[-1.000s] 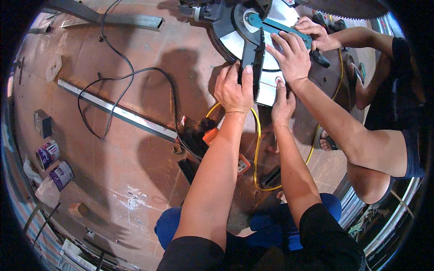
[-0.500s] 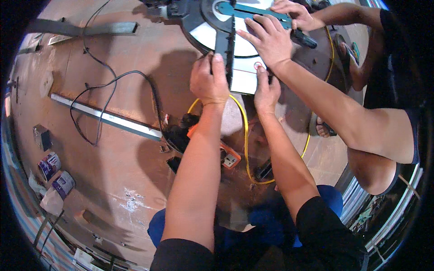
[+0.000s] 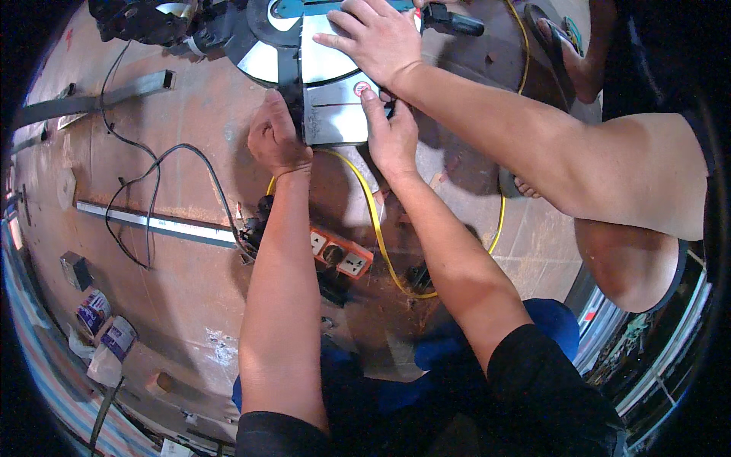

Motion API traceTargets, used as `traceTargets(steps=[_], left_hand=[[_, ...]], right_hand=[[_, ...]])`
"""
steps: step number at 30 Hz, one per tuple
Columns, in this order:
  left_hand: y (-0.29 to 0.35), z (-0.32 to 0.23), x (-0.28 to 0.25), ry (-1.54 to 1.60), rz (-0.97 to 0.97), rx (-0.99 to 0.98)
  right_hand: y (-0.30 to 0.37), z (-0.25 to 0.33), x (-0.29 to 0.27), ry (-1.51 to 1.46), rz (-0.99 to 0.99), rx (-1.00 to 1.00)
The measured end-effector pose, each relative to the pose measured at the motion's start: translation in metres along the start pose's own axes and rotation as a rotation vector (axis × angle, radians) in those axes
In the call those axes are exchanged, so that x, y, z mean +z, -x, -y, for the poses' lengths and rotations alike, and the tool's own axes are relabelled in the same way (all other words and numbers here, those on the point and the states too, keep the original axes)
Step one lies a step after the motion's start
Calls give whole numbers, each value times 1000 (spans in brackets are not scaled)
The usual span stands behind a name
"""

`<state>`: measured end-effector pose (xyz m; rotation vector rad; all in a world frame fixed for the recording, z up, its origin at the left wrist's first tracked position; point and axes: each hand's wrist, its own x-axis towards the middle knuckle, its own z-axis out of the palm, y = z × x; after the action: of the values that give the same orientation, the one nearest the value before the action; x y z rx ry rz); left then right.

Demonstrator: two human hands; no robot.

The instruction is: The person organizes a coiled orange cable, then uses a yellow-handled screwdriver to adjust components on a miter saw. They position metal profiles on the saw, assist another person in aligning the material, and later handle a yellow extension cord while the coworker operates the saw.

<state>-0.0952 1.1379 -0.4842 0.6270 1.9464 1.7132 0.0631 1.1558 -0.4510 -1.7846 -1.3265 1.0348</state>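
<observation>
At the top of the view is a mitre saw [image 3: 335,118] with a black-and-white round table and a white plate at its near end. My left hand [image 3: 280,135] is closed at the plate's black left edge, its fingertips partly hidden. On the near right corner my right hand [image 3: 394,141] has its thumb on top beside a round red-and-white sticker, with the fingers curled below the edge. A co-worker's hand [image 3: 381,46] lies spread over the white surface from the right. A teal metal part [image 3: 289,7] crosses the saw at the top edge.
Below the saw, a yellow cable [image 3: 373,206] loops past an orange power strip [image 3: 335,251]. A black cord [image 3: 152,160] lies over a long metal bar [image 3: 160,221] at left. Paint-like packages [image 3: 114,339] sit lower left. The co-worker's knee [image 3: 632,259] is close at right.
The saw and both my hands have shifted left, further than the floor things shifted in view. My left hand's thumb sits lower at the edge. Most of the co-worker's other hand has left view.
</observation>
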Motion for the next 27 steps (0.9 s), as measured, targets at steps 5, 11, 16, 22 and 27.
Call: traceTargets(steps=[5,11,16,22,27], left_hand=[[1,1,0,74,28,-15],[0,1,4,45,-47,57],[3,-6,2,-24,-21,97],[5,-14,-2,-114,-7,109],[6,-14,3,-63,-22,137]], right_hand=[[-2,-3,0,9,17,-3],[-1,-1,2,2,-5,-17],[2,1,1,17,2,48],[1,0,1,56,-41,-33],[0,0,2,48,-22,-23]])
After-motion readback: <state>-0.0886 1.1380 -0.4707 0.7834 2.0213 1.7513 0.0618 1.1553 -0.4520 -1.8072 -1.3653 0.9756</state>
